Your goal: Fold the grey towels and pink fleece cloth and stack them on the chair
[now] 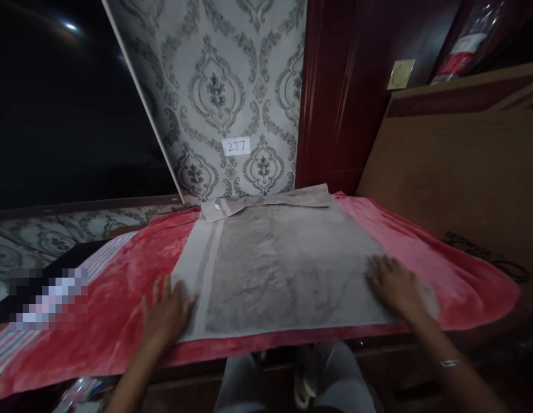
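Note:
A grey towel [266, 269] with a pale band along its left side lies spread over a red plush blanket [120, 287]. Its far edge is bunched or turned over in a loose fold. My left hand [167, 310] rests with fingers spread at the towel's near left edge, partly over the red blanket. On the right side, my right hand [395, 284] lies flat across the towel's edge, fingers stretched out. Neither hand grasps anything. What the cloths lie on is mostly hidden beneath them.
A dark screen [69, 115] stands at the left. Patterned wallpaper with a paper label [236, 145] reading 277 is behind. At the right are a large cardboard box [459, 172] and a plastic bottle [466, 46]. A striped cloth [107, 252] edges the blanket's left.

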A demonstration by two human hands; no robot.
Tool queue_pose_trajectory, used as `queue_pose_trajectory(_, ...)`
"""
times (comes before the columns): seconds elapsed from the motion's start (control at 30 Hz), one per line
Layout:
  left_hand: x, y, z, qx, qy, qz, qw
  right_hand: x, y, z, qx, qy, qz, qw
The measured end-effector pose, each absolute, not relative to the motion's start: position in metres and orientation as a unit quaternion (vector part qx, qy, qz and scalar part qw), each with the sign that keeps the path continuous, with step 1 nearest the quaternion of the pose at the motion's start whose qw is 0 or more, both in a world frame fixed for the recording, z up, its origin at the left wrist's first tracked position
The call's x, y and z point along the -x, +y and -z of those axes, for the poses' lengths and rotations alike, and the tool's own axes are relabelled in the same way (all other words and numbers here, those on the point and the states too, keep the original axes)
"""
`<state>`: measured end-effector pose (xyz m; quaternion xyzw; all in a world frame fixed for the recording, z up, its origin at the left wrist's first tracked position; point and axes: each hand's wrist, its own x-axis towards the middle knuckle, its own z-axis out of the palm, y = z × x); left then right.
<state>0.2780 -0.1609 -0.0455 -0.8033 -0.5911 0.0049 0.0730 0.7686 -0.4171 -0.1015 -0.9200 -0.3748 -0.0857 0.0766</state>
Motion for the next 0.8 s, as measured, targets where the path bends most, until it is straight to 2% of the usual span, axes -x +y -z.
queue_pose_trajectory(0.1,-0.337,-0.149,0.032,0.868,-0.49,0.048,0.061,-0.728,-0.362,0.09,0.834,-0.534,0.069,0.121)
queue_pose_trajectory(0.23,-0.394,-0.137,0.04,0.931,-0.363,0.041,0.014,-0.711,-0.329,0.1,0.743,-0.661,-0.003,0.107)
queue_pose_trajectory(0.33,-0.398,-0.127,0.056,0.93,-0.368,0.023,0.0,-0.755,-0.343,0.119,0.795,-0.598,0.007,0.1)
queue_pose_trajectory(0.5,-0.375,-0.099,0.058,0.862,-0.507,0.017,0.018,-0.844,-0.372,0.139,0.884,-0.447,0.062,0.118)
queue_pose_trajectory(0.67,-0.35,-0.057,0.049,0.787,-0.617,0.007,0.019,-0.859,-0.372,0.132,0.924,-0.361,0.034,0.119)
queue_pose_trajectory(0.8,-0.336,-0.036,0.044,0.762,-0.646,0.036,0.038,-0.855,-0.366,0.124,0.933,-0.335,0.037,0.122)
